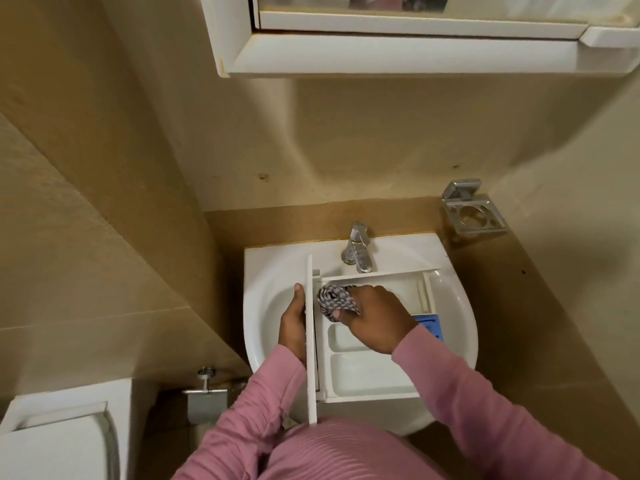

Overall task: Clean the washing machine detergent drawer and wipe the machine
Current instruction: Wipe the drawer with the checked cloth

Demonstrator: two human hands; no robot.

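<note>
The white detergent drawer (360, 372) lies across the white sink (266, 306), its front panel standing on edge at the left. My left hand (292, 323) grips that front panel from the outside, thumb over its top edge. My right hand (375, 318) holds a bunched grey-and-white patterned cloth (334, 299) and presses it into the drawer's far-left compartment. A blue insert (431, 325) shows at the drawer's right side, partly hidden by my right wrist.
A chrome tap (358, 247) stands at the back of the sink, above the drawer. A metal toothbrush holder (472, 213) hangs on the wall at right. A white cabinet (398, 46) hangs overhead. A toilet cistern (59, 434) and paper holder (206, 393) sit lower left.
</note>
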